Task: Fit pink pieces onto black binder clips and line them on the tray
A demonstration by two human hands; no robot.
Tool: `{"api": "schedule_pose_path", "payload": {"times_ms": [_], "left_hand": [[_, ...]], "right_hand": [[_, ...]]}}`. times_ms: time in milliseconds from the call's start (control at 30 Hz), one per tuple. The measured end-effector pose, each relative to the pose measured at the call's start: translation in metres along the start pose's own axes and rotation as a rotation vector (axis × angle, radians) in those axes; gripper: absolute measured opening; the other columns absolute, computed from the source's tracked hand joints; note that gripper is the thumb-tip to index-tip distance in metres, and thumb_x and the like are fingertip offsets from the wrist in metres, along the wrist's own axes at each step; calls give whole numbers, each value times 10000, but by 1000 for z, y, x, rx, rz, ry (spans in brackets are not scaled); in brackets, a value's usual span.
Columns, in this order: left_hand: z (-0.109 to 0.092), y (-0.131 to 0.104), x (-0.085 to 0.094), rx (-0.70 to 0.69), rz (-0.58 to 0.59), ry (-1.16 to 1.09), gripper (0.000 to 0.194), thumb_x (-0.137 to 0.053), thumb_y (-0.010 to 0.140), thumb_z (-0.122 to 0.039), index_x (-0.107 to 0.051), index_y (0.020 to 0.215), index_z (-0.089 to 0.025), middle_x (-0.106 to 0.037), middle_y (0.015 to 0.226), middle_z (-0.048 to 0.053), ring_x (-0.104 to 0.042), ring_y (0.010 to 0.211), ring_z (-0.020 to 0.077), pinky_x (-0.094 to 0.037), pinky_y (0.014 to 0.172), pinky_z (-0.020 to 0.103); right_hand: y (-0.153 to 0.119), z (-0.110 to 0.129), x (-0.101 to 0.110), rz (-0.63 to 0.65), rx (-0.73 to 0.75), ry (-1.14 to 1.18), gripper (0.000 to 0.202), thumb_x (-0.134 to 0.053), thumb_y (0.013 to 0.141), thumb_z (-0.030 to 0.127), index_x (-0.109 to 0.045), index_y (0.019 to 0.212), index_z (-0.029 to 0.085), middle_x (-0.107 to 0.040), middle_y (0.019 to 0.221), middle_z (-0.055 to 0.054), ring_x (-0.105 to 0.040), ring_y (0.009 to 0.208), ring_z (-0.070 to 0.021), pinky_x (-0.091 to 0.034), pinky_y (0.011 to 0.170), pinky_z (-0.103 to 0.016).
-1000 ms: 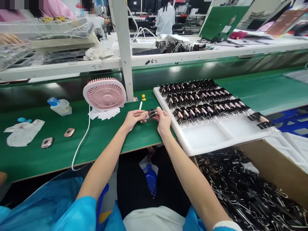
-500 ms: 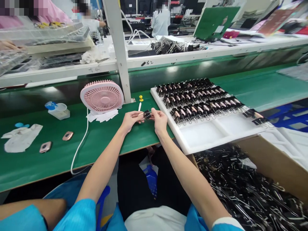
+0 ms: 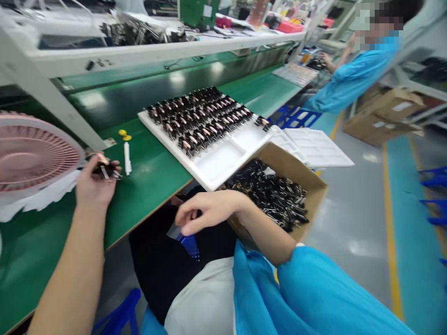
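Observation:
My left hand is closed around a small rose-gold part with black binder clips on it, above the green bench between the pink fan and a white pen-like stick. The grip partly hides the part. Over my lap, in front of the bench edge, my right hand hangs loosely curled with the thumb apart and nothing visible in it. Just beyond it stands a cardboard box full of loose black binder clips. Rows of clipped rose-gold parts fill most of a white tray.
The pink fan stands at the left on the bench. A white shelf post rises behind my left hand. White trays lie beyond the box. A co-worker in blue sits at the far right.
My view has turned right. My hands have parted: the left keeps the clipped part near the fan, and the right has let go and drawn back over my lap towards the box.

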State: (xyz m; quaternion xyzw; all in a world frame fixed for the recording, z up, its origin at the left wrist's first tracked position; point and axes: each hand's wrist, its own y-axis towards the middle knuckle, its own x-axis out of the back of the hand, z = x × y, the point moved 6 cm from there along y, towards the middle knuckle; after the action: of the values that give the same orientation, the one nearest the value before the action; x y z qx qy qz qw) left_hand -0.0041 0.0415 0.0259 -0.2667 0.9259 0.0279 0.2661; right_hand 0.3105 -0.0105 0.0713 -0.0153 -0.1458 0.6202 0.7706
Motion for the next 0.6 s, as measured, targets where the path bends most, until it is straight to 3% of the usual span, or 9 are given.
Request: {"api": "schedule_pose_path", "payload": {"times_ms": [67,100,167,200,267,300,400,467,600], "left_hand": [[-2,5,6,9,-29,22,336,-889,693,-327,-728,970,-227,-670,799,-33,-670,795,157,-562,638,247],[-3,7,8,8,-29,47,372,-900,679,-340,-741,1003,-251,-671,807,-37,-656,777,151,-533,586,227],[-2,9,8,20,-12,96,425,-929,640,-367,-753,1017,-279,-655,794,-41,-616,712,135,-434,469,192],[-1,10,7,26,2,113,441,-942,621,-379,-754,1008,-282,-642,781,-41,-596,678,130,-383,425,186],[1,9,3,23,36,143,462,-968,590,-381,-751,985,-277,-614,751,-41,-568,621,127,-306,366,189],[1,8,0,11,51,162,469,-977,576,-375,-747,972,-271,-602,740,-42,-558,598,127,-280,349,195],[2,5,-7,-30,71,245,448,-983,565,-356,-731,919,-251,-606,744,-37,-560,561,134,-263,333,210],[4,4,-8,-37,62,291,424,-978,573,-353,-725,893,-239,-625,766,-28,-585,564,144,-274,338,215],[5,3,-7,-40,55,278,411,-986,585,-335,-744,898,-224,-635,793,-17,-600,586,137,-309,357,218]], "right_hand": [[-59,-11,21,-5,-51,77,321,-746,936,470,-800,1049,175,-801,1004,-57,-769,938,-201,-598,854,-271],[-88,-28,41,-136,-94,110,341,-738,943,489,-803,1013,161,-799,980,-75,-764,908,-205,-604,837,-285],[-145,-78,95,-575,-188,139,382,-739,947,519,-783,953,140,-787,925,-99,-747,849,-194,-609,803,-291],[-175,-110,122,-863,-242,149,364,-742,948,503,-761,945,139,-779,907,-97,-732,810,-179,-609,775,-282],[-227,-177,157,-1309,-534,122,267,-689,994,406,-709,984,140,-766,917,-89,-707,766,-142,-597,741,-248],[-244,-206,166,-1432,-687,90,225,-652,1012,357,-687,1009,135,-757,907,-88,-694,742,-133,-590,725,-240],[-259,-264,177,-1495,-980,-33,173,-587,1017,252,-660,1072,105,-737,862,-99,-685,748,-159,-578,741,-260],[-251,-286,180,-1432,-1043,-138,192,-602,1002,251,-673,1102,103,-745,893,-120,-700,849,-204,-569,828,-299],[-222,-315,183,-1254,-1097,-374,339,-634,1004,276,-659,1313,139,-744,1186,-184,-675,1152,-294,-496,1031,-382]]}}
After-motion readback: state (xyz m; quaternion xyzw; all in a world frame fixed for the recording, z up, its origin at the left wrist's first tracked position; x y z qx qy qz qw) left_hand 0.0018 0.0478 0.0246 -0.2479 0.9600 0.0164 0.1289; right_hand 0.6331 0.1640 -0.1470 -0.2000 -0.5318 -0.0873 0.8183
